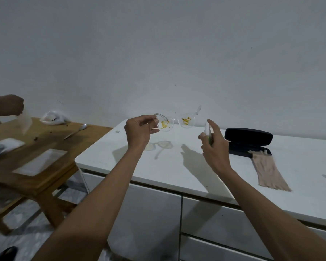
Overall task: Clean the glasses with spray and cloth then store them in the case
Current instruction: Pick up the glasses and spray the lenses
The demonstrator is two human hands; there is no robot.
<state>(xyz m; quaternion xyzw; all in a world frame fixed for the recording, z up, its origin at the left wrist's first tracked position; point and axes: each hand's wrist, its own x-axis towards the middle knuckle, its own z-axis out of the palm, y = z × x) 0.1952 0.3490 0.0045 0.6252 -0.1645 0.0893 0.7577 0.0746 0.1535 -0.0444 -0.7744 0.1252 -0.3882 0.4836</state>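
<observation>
My left hand (139, 131) pinches the left side of clear-framed glasses (175, 120) and holds them up above the white counter (177, 166). Both lenses carry yellow smears. My right hand (214, 143) grips a small spray bottle (207, 131) with a white top and greenish body, index finger raised over the nozzle, just right of the glasses. A black glasses case (249, 140) lies open on the counter to the right. A beige cloth (267, 170) lies in front of the case, one end touching it.
A wooden table (45, 147) stands to the left with a spoon (75, 131), a plastic bag (54, 117) and flat trays. Another person's hand (9, 105) holds a thin sheet over that table. White drawers sit under the counter.
</observation>
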